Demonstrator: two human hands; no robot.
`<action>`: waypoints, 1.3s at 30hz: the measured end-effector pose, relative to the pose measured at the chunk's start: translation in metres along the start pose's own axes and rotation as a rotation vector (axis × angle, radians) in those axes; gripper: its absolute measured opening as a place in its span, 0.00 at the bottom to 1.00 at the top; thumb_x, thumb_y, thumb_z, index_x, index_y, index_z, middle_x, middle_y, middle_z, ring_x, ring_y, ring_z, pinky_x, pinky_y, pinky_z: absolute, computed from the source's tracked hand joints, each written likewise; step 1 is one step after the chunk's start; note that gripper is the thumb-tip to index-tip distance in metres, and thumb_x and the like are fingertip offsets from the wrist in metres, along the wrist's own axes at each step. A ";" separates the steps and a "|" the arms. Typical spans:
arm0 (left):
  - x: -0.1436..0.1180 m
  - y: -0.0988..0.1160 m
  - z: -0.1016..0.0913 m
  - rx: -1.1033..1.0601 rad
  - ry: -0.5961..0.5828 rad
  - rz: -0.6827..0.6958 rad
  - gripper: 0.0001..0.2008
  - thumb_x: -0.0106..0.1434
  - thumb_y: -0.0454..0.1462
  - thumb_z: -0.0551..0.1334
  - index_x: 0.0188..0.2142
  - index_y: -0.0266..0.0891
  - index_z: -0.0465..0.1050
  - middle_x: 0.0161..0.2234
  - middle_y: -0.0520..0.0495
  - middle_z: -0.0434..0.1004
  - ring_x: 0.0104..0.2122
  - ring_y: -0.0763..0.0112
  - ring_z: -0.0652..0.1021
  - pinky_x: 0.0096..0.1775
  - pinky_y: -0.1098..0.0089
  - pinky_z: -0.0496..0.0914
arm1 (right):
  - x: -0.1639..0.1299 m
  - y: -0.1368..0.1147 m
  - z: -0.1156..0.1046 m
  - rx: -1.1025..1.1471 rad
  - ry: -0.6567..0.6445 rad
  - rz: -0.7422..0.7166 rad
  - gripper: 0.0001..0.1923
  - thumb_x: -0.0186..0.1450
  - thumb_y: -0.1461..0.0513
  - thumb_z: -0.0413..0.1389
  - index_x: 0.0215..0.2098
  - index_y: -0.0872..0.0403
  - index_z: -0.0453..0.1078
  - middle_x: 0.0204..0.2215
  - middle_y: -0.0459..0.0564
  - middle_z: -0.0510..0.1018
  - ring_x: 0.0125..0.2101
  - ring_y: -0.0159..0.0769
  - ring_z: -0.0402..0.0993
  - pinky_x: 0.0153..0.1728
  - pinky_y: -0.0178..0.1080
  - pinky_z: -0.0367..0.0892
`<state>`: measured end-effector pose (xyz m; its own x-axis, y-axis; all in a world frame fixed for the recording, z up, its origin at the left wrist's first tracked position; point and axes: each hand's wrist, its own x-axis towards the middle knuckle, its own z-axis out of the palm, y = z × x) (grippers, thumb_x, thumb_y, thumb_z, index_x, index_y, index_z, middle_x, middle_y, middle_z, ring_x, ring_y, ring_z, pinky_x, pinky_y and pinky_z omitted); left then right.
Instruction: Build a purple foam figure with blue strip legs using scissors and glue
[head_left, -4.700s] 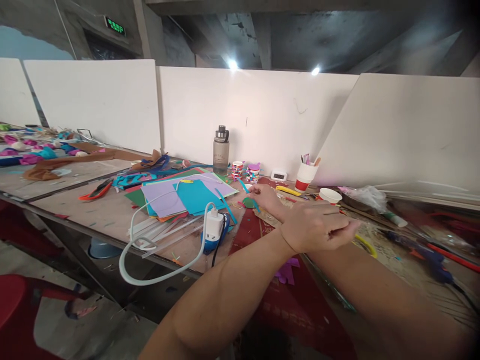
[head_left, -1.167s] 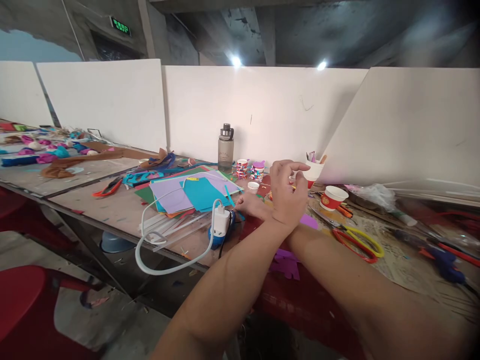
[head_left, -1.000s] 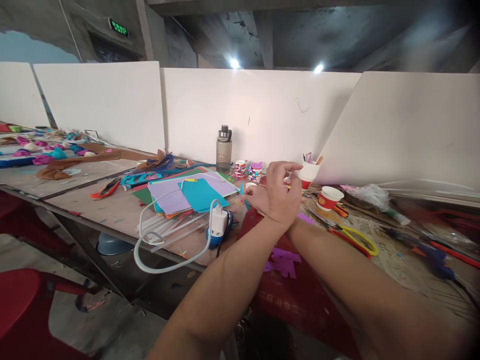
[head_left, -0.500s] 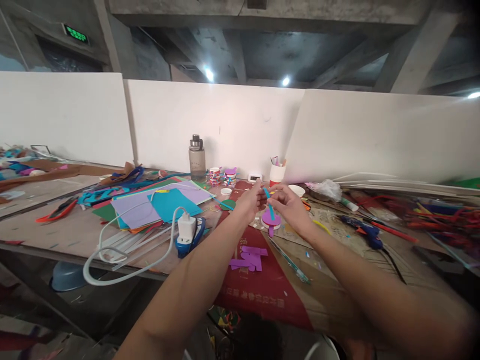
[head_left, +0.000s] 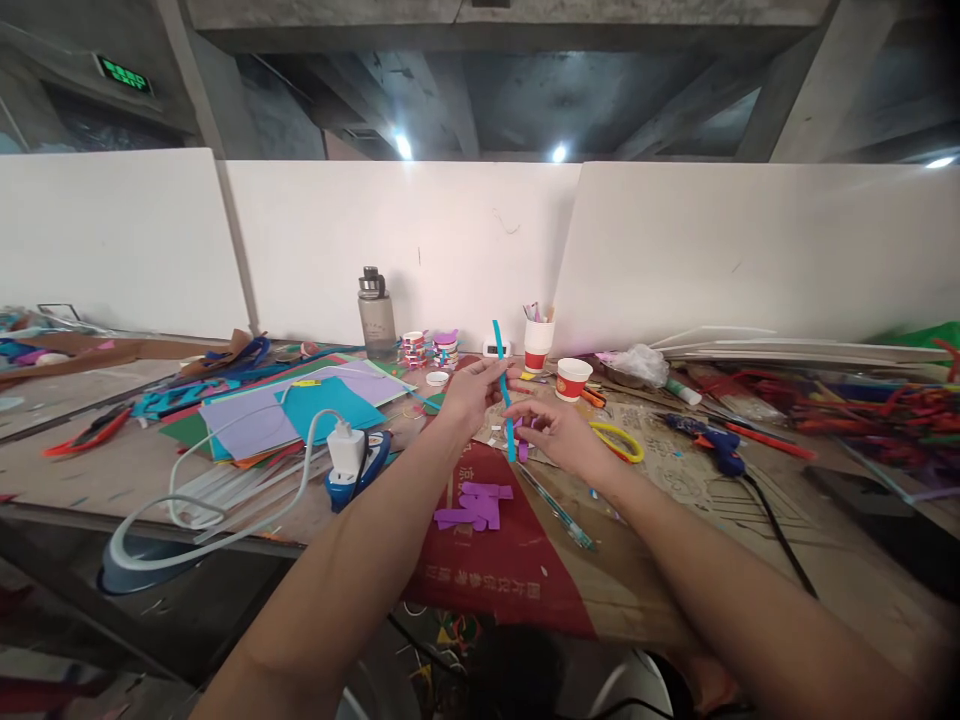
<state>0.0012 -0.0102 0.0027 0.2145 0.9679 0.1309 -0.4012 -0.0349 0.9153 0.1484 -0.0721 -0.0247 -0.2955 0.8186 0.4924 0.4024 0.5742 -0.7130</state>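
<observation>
Red printed sheet (head_left: 517, 555), nearest edge of the counter (head_left: 112, 480); on it, one loose group of purple strips (head_left: 480, 506), overlapping. Just right of these, one slim teal pen-like item (head_left: 561, 512), lying at a slant.

Right hand (head_left: 551, 425), bare: fingers half curled, fingertips at the lower part of the blue strip; whether this grip closes on it cannot be told.

Blue strip (head_left: 504, 388), narrow, raised above the counter between the two hands. Long axis near upright, upper end leaning slightly left; one end clear above the fingers, the other below. It lies directly at the left fingertips and immediately left of the right hand's fingers, so neither hand is plainly nearer.

Left hand (head_left: 472, 395), bare: grip narrow, fingertips pinched on the strip about its middle.

Beyond the right hand: yellow-handled scissors (head_left: 621, 443), then one red-and-white paper cup (head_left: 574, 380), upright. Farther back: one white cup of tools (head_left: 538, 345); two small banded cups (head_left: 429, 350), side by side; one grey bottle (head_left: 376, 322), upright before white panels (head_left: 390, 230).
</observation>
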 end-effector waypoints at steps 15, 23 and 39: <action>-0.003 -0.019 0.007 0.299 -0.078 0.055 0.17 0.45 0.47 0.73 0.25 0.36 0.75 0.22 0.51 0.73 0.21 0.79 0.67 0.25 0.75 0.60 | 0.007 0.002 -0.015 0.162 0.401 0.057 0.13 0.58 0.52 0.61 0.25 0.53 0.70 0.24 0.45 0.72 0.25 0.32 0.64 0.29 0.36 0.61; -0.013 -0.017 0.015 0.408 -0.253 0.065 0.17 0.51 0.48 0.69 0.25 0.35 0.76 0.22 0.47 0.74 0.21 0.77 0.68 0.24 0.75 0.59 | 0.009 0.003 -0.031 0.023 0.450 0.084 0.16 0.59 0.52 0.57 0.21 0.54 0.69 0.19 0.43 0.67 0.24 0.31 0.59 0.28 0.35 0.56; -0.016 -0.019 0.019 0.359 -0.375 0.090 0.19 0.49 0.47 0.71 0.34 0.36 0.77 0.30 0.46 0.79 0.28 0.72 0.77 0.30 0.72 0.65 | 0.007 0.001 -0.032 -0.107 0.484 0.085 0.14 0.59 0.54 0.58 0.22 0.54 0.70 0.19 0.44 0.72 0.23 0.32 0.63 0.27 0.37 0.58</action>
<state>0.0224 -0.0303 -0.0094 0.5236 0.8037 0.2826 -0.1167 -0.2609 0.9583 0.1747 -0.0653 -0.0063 0.1674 0.7602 0.6278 0.5015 0.4825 -0.7181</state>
